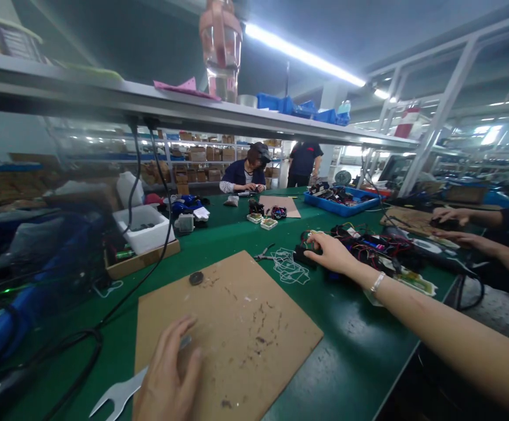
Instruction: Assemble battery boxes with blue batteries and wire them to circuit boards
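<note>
Reaching right of centre in the frame with the right hand [331, 254], over a black part [303, 256] at the near-left edge of a wired heap [370, 248] on the green bench [346, 356]. Could well snag there: crowded on one side by loose leads, and on the other by a white cord [290, 266] lying in tangled loops just beside. If lifted fast, might drag a loop along, strain a lead, or topple neighbouring pieces, being packed so closely among them.

Note at lower left a fork-ended metal tool [120, 399], aslant at the left hand [166, 374] and projecting past the edge of the brown board [232, 310]. If knocked by the wrist, might slide off toward the black cable [99, 336] and catch. If swept forward, could push against the dark disc [196, 278] near the board's upper corner. Beware, too, of the dark specks [260, 340] strewn over the board: apt to cling to anything set down there.

With the right fingers [317, 238], bent over the black part, thumb parted from forefinger, apparently touching; impossible to tell whether pinching firmly or merely resting. With the left fingers [176, 332], loosely curved above the board, thumb well apart, with a pale glint showing in the gap. Perhaps the tool's other end, though too blurred to be sure. Cannot tell whether gripping the tool or only covering its handle.
</note>
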The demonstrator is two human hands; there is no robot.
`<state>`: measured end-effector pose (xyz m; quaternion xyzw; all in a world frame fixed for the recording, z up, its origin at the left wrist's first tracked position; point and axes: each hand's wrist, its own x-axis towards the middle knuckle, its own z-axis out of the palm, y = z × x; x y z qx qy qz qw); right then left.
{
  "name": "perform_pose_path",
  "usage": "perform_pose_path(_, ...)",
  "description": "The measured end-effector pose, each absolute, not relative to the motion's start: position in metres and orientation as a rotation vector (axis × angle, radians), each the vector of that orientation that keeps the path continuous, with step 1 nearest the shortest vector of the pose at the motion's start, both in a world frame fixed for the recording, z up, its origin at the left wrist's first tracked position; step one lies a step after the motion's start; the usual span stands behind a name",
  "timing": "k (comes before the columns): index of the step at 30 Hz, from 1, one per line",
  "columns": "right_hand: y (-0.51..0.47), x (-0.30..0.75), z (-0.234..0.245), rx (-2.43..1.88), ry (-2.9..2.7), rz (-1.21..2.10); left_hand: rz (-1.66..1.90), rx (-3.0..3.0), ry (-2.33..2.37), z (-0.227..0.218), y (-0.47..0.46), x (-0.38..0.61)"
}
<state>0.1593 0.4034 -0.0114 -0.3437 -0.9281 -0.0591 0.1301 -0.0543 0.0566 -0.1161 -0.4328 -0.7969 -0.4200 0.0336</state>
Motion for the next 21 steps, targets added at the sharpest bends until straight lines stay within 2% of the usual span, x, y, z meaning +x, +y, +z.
perform_pose_path(4, 0.449, 0.140, -0.034, -1.158, -2.789, -0.236, -1.224, -1.395, -2.462, -0.124, 0.056, -0.063)
perform_pose_path(10, 0.464, 0.119, -0.049, -1.277, -2.828, -0.319, -1.229, -1.422, -2.432, -0.127, 0.056, -0.063)
perform_pose_path(15, 0.467, 0.115, -0.024, -1.378, -2.650, -0.319, -1.231, -1.423, -2.444, -0.123, 0.055, -0.057)
perform_pose_path(21, 0.464, 0.111, 0.033, -1.366, -2.340, -0.244, -1.283, -1.389, -2.412, -0.114, 0.056, -0.049)
